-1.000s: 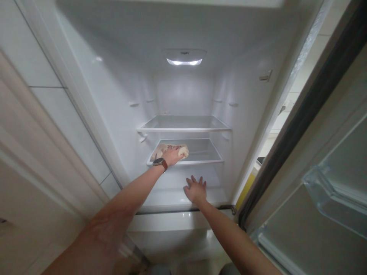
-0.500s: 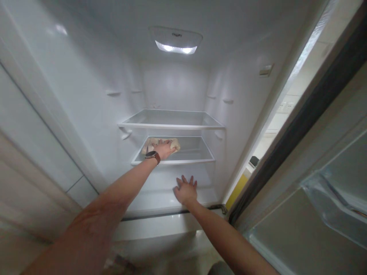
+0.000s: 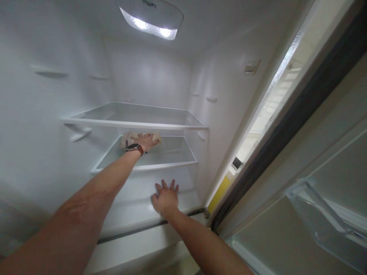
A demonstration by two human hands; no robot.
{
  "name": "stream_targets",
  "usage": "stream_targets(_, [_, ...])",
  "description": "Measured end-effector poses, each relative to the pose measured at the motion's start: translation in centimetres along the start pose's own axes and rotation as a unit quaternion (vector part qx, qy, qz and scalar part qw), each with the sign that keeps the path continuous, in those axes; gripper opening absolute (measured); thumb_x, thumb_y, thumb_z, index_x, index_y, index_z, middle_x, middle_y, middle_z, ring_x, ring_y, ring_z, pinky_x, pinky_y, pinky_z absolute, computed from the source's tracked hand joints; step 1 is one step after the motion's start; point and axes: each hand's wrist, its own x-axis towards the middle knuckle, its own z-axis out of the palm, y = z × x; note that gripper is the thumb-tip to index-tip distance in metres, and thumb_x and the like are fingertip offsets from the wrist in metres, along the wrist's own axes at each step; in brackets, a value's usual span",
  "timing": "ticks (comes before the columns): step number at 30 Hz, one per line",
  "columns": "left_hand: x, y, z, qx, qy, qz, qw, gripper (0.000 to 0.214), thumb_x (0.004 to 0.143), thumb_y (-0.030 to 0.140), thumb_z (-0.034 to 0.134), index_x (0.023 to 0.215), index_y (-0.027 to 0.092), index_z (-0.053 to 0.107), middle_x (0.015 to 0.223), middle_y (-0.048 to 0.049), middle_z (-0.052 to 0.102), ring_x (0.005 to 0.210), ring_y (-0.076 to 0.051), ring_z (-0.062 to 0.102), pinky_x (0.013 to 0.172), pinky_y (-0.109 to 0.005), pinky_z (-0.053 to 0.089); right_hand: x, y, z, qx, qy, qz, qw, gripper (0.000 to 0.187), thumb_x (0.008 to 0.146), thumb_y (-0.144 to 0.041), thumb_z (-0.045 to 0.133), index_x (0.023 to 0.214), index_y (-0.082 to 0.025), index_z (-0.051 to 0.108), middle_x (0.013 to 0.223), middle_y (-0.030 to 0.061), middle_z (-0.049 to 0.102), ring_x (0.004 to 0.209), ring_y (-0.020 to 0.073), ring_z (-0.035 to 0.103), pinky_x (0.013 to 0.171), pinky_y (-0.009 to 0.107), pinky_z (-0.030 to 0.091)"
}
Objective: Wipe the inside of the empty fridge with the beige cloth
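Note:
My left hand [image 3: 146,142], with a watch [image 3: 134,147] on its wrist, reaches into a fridge and presses a beige cloth [image 3: 129,138] onto the lower glass shelf [image 3: 172,152]. The cloth bunches beyond the fingers and lies at the back left part of that shelf. Below it, my right hand [image 3: 165,198] rests palm down on the white fridge floor [image 3: 126,194], fingers spread and holding nothing.
An upper glass shelf [image 3: 137,114] spans the fridge just above my left hand. A lit lamp [image 3: 151,26] is on the ceiling. The open door [image 3: 272,244], with a clear plastic bin [image 3: 323,217], stands at the right. Shelf ledges [image 3: 51,71] stick out from the side walls.
The view has come closer and shifted, so the fridge interior looks larger. My left hand and the cloth have moved toward the back of the lower shelf. My right hand stays flat on the floor.

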Motion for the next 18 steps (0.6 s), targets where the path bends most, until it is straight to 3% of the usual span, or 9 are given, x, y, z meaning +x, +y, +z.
stream_targets(4, [0.2,-0.1,0.4,0.001,0.008,0.004,1.000,0.071,0.099,0.066,0.031,0.156,0.029,0.049,0.165,-0.0145,0.041,0.146,-0.052,0.032,0.109,-0.083,0.021,-0.1,-0.1,-0.2,-0.002,-0.010,0.001,1.000,0.061,0.098,-0.053,0.040,0.157,-0.040,0.045,0.172,-0.0037,0.031,0.157,0.0470,0.016,0.124,0.069,0.011])
stream_targets(12, [-3.4,1.0,-0.8,-0.005,-0.008,0.033,0.999,0.062,0.101,0.062,0.026,0.156,0.042,0.048,0.169,-0.0055,0.036,0.149,-0.053,0.027,0.109,-0.082,0.023,0.0,-0.2,-0.1,0.011,-0.002,0.008,1.000,0.060,0.097,-0.050,0.043,0.156,-0.041,0.047,0.171,-0.0037,0.033,0.158,0.0466,0.015,0.124,0.069,0.010])
stream_targets(18, [-5.6,1.6,-0.6,0.007,0.014,0.047,0.999,0.064,0.102,0.061,0.029,0.157,0.036,0.047,0.165,-0.0097,0.042,0.150,-0.051,0.028,0.108,-0.080,0.029,-0.2,-0.2,-0.2,0.004,-0.002,0.012,1.000,0.060,0.096,-0.051,0.043,0.156,-0.043,0.046,0.171,-0.0050,0.033,0.158,0.0458,0.016,0.124,0.067,0.011])
